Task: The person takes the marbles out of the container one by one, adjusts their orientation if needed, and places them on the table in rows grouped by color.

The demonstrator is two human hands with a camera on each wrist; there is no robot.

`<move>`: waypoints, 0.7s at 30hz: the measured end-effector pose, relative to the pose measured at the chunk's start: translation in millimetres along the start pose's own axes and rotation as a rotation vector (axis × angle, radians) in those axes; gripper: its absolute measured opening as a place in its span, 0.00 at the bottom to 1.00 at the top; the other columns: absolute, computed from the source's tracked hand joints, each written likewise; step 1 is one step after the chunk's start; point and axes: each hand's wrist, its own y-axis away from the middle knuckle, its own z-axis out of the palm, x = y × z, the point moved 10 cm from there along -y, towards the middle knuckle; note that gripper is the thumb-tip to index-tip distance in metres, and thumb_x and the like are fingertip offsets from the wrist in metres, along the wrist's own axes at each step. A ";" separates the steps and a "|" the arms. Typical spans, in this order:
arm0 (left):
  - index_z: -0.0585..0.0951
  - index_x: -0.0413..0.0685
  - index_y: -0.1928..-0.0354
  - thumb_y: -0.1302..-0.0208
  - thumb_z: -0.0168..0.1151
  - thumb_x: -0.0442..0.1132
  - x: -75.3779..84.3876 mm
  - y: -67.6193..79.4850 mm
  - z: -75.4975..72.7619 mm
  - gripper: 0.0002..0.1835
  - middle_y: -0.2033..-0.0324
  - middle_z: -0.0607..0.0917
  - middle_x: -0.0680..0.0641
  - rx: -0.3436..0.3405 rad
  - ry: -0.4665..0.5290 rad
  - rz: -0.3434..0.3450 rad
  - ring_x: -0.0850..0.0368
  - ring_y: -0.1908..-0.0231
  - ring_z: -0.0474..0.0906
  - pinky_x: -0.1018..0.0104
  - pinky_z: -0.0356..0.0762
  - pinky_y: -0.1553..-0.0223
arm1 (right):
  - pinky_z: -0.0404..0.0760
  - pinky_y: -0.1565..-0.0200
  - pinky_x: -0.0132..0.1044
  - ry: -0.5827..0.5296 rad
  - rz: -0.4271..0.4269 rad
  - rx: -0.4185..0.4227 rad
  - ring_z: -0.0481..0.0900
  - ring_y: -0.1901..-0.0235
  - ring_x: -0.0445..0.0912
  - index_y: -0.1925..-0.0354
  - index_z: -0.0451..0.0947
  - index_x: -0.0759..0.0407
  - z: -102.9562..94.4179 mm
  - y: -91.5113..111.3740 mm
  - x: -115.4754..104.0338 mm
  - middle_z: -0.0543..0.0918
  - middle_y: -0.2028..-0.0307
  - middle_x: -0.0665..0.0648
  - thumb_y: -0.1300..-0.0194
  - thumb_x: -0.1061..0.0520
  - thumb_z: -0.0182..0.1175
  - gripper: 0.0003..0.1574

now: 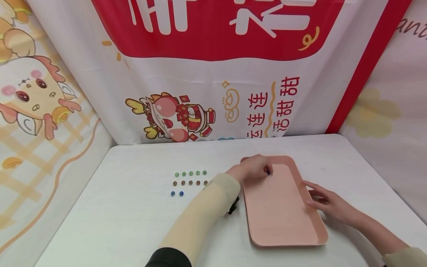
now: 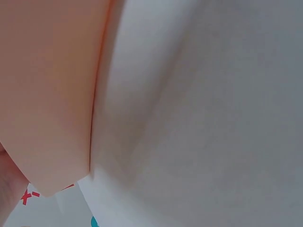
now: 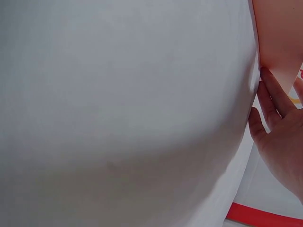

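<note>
A pink tray lies on the white table. Over its far left corner, my left hand bends down with a small blue marble at its fingertips. In the left wrist view, part of the same hand shows beside the tray wall. Along the tray's right side my right hand rests its spread fingers and thumb against the rim. From the right wrist view, that hand's fingers reach to the tray's outer wall.
Left of the tray, marbles lie in rows: several green marbles, several brown marbles and two blue marbles. My left sleeve passes near the right end of the brown row. A printed cloth hangs behind the table.
</note>
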 end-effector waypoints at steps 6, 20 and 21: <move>0.86 0.55 0.56 0.35 0.64 0.35 0.0 7.3 -4.5 0.09 0.64 0.82 0.61 0.026 -0.015 0.007 0.69 0.63 0.74 0.77 0.70 0.60 | 0.76 0.56 0.27 0.012 -0.006 0.010 0.74 0.45 0.65 0.27 0.55 0.61 0.3 -0.5 -0.7 0.72 0.40 0.72 0.34 0.50 0.63 0.45; 0.85 0.44 0.55 0.37 0.65 0.34 4.1 52.9 -27.3 0.09 0.65 0.83 0.59 0.069 0.180 0.157 0.70 0.63 0.77 0.80 0.73 0.59 | 0.77 0.56 0.29 0.043 -0.051 0.034 0.78 0.50 0.55 0.28 0.58 0.61 0.0 1.0 -5.3 0.75 0.43 0.70 0.35 0.52 0.64 0.43; 0.85 0.43 0.55 0.37 0.65 0.34 3.8 56.8 -29.7 0.09 0.65 0.83 0.59 0.071 0.191 0.159 0.70 0.63 0.77 0.80 0.73 0.59 | 0.77 0.56 0.29 0.048 -0.054 0.035 0.78 0.50 0.55 0.28 0.58 0.62 -0.4 1.2 -5.4 0.75 0.43 0.70 0.35 0.52 0.64 0.43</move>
